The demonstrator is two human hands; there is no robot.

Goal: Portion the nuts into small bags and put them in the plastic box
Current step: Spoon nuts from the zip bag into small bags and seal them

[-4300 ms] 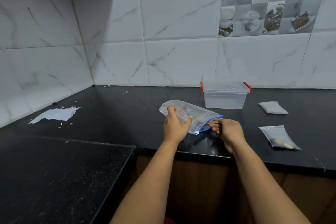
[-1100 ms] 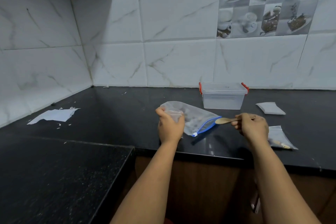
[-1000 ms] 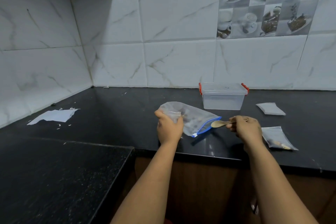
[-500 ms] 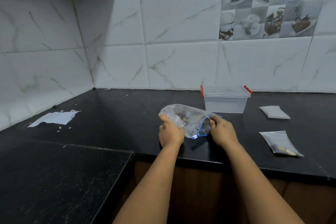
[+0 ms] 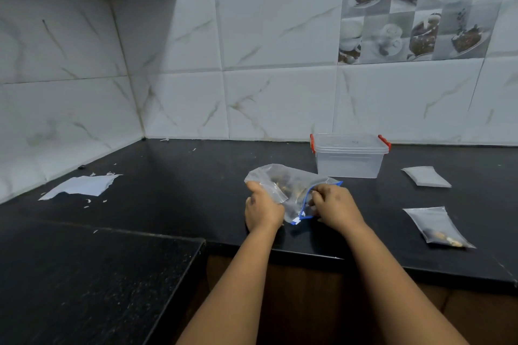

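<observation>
Beyond grip, plastic box point(image 5: 349, 158) sitting lidded on counter point(image 5: 196, 176). Between hands, big nut bag point(image 5: 291, 187) lying; left hand point(image 5: 263, 210) pinching small bag point(image 5: 273, 190); right hand point(image 5: 335, 204) curling at blue zip, grip unclear.

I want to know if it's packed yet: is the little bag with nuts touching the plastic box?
Apart. The head view shows bare black counter between the little bag with nuts and the plastic box.

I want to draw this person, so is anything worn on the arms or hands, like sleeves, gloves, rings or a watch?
Nothing worn shows. Both forearms are bare from the bottom edge of the picture up to the wrists, with no sleeves in view. The left hand and right hand have no gloves, and no watch, bracelet or ring can be seen.
</observation>
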